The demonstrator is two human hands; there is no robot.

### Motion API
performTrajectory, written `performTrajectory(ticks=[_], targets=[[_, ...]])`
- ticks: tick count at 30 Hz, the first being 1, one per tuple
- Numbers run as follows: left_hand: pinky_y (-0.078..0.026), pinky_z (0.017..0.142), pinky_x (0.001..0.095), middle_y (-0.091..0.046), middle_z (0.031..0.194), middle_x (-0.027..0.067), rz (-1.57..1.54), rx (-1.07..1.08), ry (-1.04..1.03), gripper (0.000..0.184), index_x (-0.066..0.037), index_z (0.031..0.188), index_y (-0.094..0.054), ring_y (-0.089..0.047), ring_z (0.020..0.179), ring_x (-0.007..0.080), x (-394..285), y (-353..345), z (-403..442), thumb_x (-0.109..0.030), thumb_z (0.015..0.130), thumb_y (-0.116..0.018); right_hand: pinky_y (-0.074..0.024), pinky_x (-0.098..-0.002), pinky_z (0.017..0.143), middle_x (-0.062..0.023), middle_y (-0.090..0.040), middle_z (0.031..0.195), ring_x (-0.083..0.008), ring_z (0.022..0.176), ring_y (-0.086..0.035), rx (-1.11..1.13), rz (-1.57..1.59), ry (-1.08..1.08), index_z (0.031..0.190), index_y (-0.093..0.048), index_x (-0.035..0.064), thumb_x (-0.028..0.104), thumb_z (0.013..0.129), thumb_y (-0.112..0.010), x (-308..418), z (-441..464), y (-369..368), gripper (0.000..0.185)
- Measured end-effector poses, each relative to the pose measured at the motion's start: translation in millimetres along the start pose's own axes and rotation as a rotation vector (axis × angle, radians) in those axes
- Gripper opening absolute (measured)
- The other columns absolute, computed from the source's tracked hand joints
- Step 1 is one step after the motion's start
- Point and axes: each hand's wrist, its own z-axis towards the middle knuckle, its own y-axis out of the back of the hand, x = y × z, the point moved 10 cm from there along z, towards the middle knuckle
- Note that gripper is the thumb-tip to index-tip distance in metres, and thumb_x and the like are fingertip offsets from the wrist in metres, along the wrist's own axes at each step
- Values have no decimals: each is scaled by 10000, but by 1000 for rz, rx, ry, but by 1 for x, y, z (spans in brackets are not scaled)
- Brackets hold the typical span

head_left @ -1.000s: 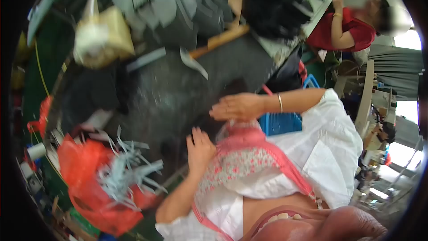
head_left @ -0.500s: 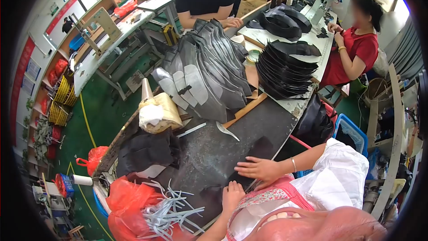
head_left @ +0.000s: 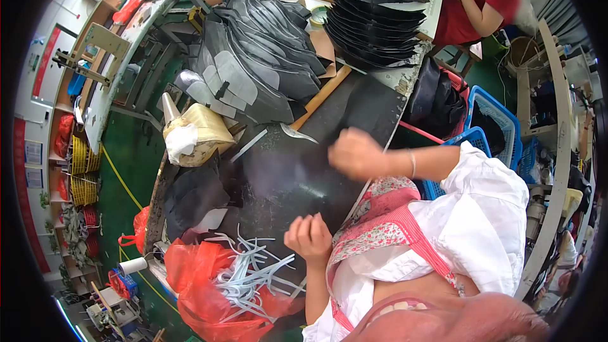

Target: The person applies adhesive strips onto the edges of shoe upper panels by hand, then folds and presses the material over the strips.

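My right hand [head_left: 358, 154], with a bracelet at its wrist, is raised over the dark worktable [head_left: 266, 212]. Its fingers curl inward, smeared by motion; whatever they hold, if anything, cannot be made out. Nearer my body, my left hand [head_left: 308, 237] is closed with its fingers bent, and its grasp is hidden too. Beyond the right hand a flat black piece [head_left: 375, 104] lies on the table. A pale curved strip [head_left: 299, 134] rests further off. Close to my left hand, light-blue strips [head_left: 253, 278] spill from a red plastic bag [head_left: 196, 278].
Stacked grey panels [head_left: 253, 57] and black curved pieces [head_left: 373, 25] occupy the far side. A yellowish block with a cone [head_left: 199, 130] and dark sheets [head_left: 196, 199] line the left edge. Blue baskets [head_left: 497, 120] stand right. Two people sit opposite.
Both hands have lifted from the tabletop, their fingers going from outstretched to curled. The black piece appears farther from me. The whole view has shifted, with the table now higher and further left.
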Motion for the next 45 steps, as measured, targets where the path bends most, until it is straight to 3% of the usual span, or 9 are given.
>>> performTrajectory(ticks=[2, 5, 9, 12, 14, 17, 26, 35, 45], targets=[[-417, 893, 439, -604, 1024, 76, -31, 42, 125, 196, -69, 967, -634, -550, 1040, 303, 16, -4, 7, -65, 800, -735, -441, -392, 696, -110, -592, 799, -288, 730, -551, 267, -347, -300, 767, -571, 57, 121, 706, -624, -97, 22, 17, 103], [-385, 964, 466, -586, 1103, 100, 4, 173, 227, 234, -63, 1015, -639, -501, 1118, 332, 44, -13, 1, -69, 795, -720, -413, -412, 660, -102, -580, 721, -295, 700, -560, -352, -641, -209, 741, -547, 80, 107, 736, -586, -214, 31, 101, 48], [-393, 959, 467, -593, 1125, 82, 112, 245, 378, 283, -101, 1073, -638, -520, 1122, 310, 90, -7, -5, -136, 802, -713, -528, -456, 618, -170, -660, 783, -339, 721, -672, 98, -846, -758, 859, -623, 79, 179, 897, -518, -390, -8, 101, 150], [-396, 974, 467, -571, 1171, 113, 238, 171, 467, 340, -62, 1126, -612, -511, 1146, 321, 140, 14, -7, -119, 803, -702, -517, -504, 763, -212, -679, 958, -400, 964, -645, 535, -744, -535, 1107, -628, 85, 409, 980, -443, -493, -61, 41, 395], [-388, 1000, 488, -507, 1256, 173, 330, 188, 529, 474, -24, 1206, -563, -461, 1204, 369, 172, 28, -3, -105, 768, -722, -475, -534, 860, -244, -657, 1100, -435, 1021, -626, 384, -602, -949, 1103, -613, 53, 570, 970, -372, -509, -74, 54, 586], [-367, 1040, 492, -449, 1331, 189, 387, 267, 581, 631, -22, 1309, -476, -419, 1256, 402, 214, 33, -2, -85, 737, -735, -507, -472, 809, -163, -694, 1013, -382, 930, -659, 116, -1071, -712, 977, -671, 70, 516, 955, -470, -397, -4, 76, 489], [-442, 981, 478, -480, 1313, 165, 562, 323, 346, 627, -76, 1333, -479, -483, 1147, 411, 290, -5, -18, 26, 727, -608, -432, -376, 905, -117, -637, 1146, -304, 1048, -581, -76, 56, -34, 958, -624, 28, 24, 804, -704, -60, 131, -13, 174], [-443, 1024, 415, -583, 1330, 124, -196, 236, 468, 484, -74, 1226, -631, -544, 1223, 337, 286, 58, 27, -67, 742, -634, -494, -360, 793, -177, -651, 1057, -302, 899, -623, -47, 562, -17, 917, -612, -32, -77, 774, -673, 25, 147, -24, 161], [-471, 919, 389, -649, 1230, 109, 97, -242, 395, 574, -79, 1186, -667, -621, 1097, 281, 251, 62, 17, 92, 650, -554, -495, -417, 785, -146, -633, 1074, -320, 958, -625, -3, 466, 291, 918, -610, 7, -23, 670, -739, 79, 127, -62, 282]])
